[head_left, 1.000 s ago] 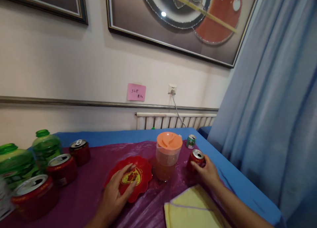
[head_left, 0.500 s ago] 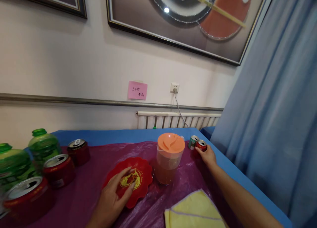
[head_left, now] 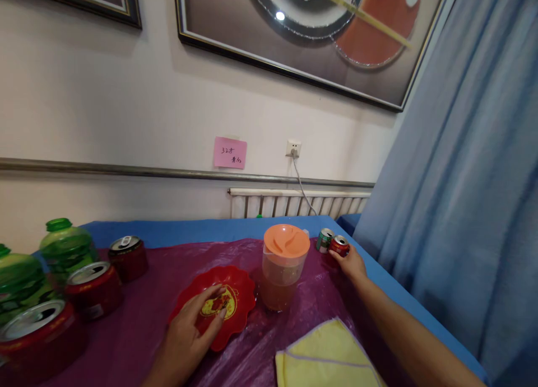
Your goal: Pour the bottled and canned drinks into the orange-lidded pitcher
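Observation:
At the table's right side my right hand point(head_left: 353, 265) has its fingers around a small red can point(head_left: 338, 245). That can stands upright beside a green can point(head_left: 324, 240). My left hand point(head_left: 187, 325) hovers over the near left part of a red scalloped plate point(head_left: 240, 314) with a yellow print, fingers apart and nothing between them. Between plate and cans stands a clear pitcher point(head_left: 281, 275) with an orange lid and brownish liquid inside. A folded yellow cloth point(head_left: 328, 356) lies near the front.
Several red cans, one of them here point(head_left: 94, 290), and green bottles point(head_left: 67, 250) stand at the left. Purple plastic sheeting point(head_left: 168, 264) covers much of the blue table point(head_left: 180, 229). A blue curtain point(head_left: 454, 180) hangs at the right.
The whole view has shifted slightly, so things appear a little farther left. My right hand stays at the red can and my left hand over the plate.

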A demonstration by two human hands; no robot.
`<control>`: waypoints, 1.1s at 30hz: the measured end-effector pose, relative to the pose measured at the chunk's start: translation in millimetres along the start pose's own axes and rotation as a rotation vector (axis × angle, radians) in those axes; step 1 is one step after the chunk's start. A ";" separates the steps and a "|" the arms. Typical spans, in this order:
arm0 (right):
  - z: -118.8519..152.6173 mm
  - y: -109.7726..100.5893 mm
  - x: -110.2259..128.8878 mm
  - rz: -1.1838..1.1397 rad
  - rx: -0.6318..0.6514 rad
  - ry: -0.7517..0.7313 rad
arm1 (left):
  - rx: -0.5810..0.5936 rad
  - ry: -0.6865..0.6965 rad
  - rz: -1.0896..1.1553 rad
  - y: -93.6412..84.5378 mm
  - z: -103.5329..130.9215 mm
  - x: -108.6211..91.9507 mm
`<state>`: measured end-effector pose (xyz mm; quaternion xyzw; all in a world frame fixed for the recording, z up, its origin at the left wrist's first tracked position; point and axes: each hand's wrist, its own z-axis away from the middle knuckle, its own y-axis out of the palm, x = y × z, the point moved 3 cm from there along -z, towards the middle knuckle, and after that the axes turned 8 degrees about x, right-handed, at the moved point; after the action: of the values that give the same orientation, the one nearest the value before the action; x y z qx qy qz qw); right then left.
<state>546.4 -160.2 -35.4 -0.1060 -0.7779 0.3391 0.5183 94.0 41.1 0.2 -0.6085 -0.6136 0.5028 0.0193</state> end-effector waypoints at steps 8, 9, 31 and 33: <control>92.2 -43.2 -29.6 0.045 -0.024 -0.070 | -0.030 0.005 0.010 -3.4 -2.1 -0.1; 110.0 -48.3 -37.9 0.047 -0.022 -0.084 | -0.031 0.007 0.010 -2.6 -1.8 -0.7; 203.9 -76.6 -107.1 0.575 0.072 -0.206 | 0.085 0.076 0.084 -2.0 -4.5 -52.5; 205.2 -82.3 -102.1 0.608 0.114 -0.193 | 0.091 0.073 0.093 -1.0 -4.0 -52.3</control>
<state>426.4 -360.2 -105.7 -0.2714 -0.7361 0.5299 0.3221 109.3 3.7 33.6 -0.6529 -0.5600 0.5080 0.0457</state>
